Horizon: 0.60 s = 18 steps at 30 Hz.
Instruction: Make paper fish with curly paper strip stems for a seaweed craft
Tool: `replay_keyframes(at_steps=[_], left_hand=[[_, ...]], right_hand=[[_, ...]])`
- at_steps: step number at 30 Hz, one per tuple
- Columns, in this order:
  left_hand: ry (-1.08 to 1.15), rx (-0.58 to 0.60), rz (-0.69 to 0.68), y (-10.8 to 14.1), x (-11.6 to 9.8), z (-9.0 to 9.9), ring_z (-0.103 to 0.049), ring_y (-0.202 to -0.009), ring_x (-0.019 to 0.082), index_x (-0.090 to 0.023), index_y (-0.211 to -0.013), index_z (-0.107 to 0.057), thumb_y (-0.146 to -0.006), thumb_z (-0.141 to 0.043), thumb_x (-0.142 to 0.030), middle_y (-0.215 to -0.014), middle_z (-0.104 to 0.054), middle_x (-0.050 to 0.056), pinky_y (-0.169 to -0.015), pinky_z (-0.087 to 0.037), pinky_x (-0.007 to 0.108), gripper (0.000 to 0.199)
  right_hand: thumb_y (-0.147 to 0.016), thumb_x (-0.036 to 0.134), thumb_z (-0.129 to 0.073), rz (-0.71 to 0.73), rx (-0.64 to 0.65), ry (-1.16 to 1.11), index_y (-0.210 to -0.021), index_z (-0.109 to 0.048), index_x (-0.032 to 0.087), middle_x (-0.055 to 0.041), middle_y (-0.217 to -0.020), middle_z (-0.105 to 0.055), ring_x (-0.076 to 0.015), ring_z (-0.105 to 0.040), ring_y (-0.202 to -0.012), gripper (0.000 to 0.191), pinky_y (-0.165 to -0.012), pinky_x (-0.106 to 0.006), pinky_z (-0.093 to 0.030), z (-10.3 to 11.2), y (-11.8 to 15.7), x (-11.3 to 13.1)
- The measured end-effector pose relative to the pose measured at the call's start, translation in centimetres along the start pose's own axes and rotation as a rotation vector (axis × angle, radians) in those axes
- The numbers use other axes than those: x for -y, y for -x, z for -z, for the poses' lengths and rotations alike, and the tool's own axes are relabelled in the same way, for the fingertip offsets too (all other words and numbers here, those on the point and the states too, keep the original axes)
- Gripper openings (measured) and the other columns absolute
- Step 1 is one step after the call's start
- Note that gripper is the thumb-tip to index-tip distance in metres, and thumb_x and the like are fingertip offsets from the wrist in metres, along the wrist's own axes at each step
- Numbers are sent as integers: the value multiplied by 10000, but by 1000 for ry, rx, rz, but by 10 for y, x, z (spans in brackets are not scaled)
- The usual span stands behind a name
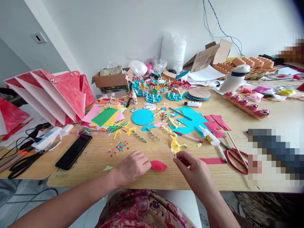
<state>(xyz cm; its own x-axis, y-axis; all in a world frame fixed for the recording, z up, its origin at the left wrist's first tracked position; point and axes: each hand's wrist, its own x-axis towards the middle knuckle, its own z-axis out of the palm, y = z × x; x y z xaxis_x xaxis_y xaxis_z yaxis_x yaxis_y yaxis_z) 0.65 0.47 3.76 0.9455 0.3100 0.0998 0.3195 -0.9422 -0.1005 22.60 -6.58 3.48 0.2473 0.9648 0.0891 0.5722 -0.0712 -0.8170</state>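
Observation:
My left hand (134,166) rests on the table with its fingers closed at the left tip of a red leaf-shaped paper piece (159,165). My right hand (192,166), thumb and finger pinched together, holds a small whitish bit (174,155) too small to name. Just beyond it lies a yellow paper fish (175,144) with a pale wavy strip (190,146) beside it. Further left is a smaller yellow fish (131,130) with a green wavy strip (140,136). A red paper strip (212,161) lies right of my right hand.
A glue bottle (211,138) and red-handled scissors (235,160) lie to the right. Blue paper (193,118), a blue disc (142,117) and coloured dots (121,146) are spread ahead. A black phone (74,152) lies left. At the far right, a person is partly blurred out.

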Motion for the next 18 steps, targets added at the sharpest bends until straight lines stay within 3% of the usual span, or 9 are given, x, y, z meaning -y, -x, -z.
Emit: replay_keyframes(at_steps=[4,10,14,18], left_hand=[[8,53,-9,-1,-15,-4,-456,-673,176,-164,-746,-502,-856,-448,-102,-718,-529,27,-621,-342,307,137],[53,82,71,-4,-26,-5,-468,-722,190,-174,-801,-506,-870,-443,-125,-759,-538,26,-649,-349,320,106],[82,122,144,-10,-33,-8,-486,-737,184,-173,-825,-518,-873,-445,-125,-772,-556,20,-670,-352,317,100],[157,126,193,-15,-35,-8,-510,-753,178,-177,-792,-531,-850,-528,-217,-766,-574,4,-685,-361,308,70]], right_hand=[[-793,339,-493,92,33,142,-706,-587,244,-10,-677,-625,-161,-565,-590,160,-526,-264,-397,-5,12,-7],[-843,337,-419,139,98,244,-740,-601,243,-20,-713,-635,-156,-603,-614,229,-535,-248,-422,-16,31,-15],[-864,303,-344,142,95,333,-764,-634,230,-29,-727,-639,-152,-613,-624,316,-549,-244,-426,-18,36,-14],[-842,224,-361,132,77,382,-835,-631,208,-34,-777,-671,-158,-631,-669,271,-564,-245,-431,-24,36,-15]])
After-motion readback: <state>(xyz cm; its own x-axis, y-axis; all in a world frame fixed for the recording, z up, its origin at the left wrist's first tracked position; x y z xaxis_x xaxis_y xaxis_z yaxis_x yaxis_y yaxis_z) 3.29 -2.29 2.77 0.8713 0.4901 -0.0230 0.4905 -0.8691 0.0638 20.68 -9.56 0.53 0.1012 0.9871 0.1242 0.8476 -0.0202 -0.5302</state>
